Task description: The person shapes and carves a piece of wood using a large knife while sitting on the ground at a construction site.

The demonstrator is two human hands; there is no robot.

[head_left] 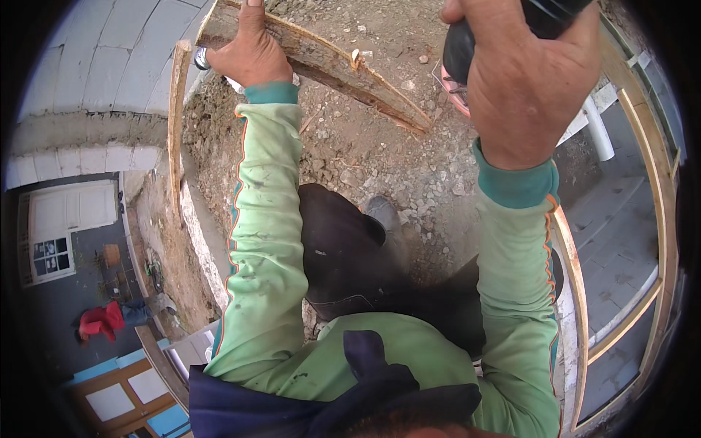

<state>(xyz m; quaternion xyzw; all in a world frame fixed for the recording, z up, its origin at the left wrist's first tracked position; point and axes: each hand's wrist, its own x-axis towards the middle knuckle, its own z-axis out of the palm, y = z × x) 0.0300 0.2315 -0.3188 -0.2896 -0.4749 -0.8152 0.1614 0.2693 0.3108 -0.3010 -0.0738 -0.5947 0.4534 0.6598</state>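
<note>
At the top left, my left hand [252, 58] grips a rough wooden plank [343, 69] near its end, thumb over the upper side and most fingers hidden. The plank slants down to the right over the dirt, with a splintered knot on its edge. My right hand [522, 87], at the top right, is closed around a black tool [458, 55] with a smooth rounded body. The hand and the frame's edge cover much of it, so its exact kind cannot be made out. Just beside that hand shows the rim of a pink container [461, 106] with thin dark pieces at it.
Stony soil [431, 197] lies below my hands, my shoe [382, 213] on it. A narrow wooden strip [177, 124] stands at the left. A timber frame [661, 212] and a white pipe [599, 131] are at the right. A person in red [102, 321] is far left.
</note>
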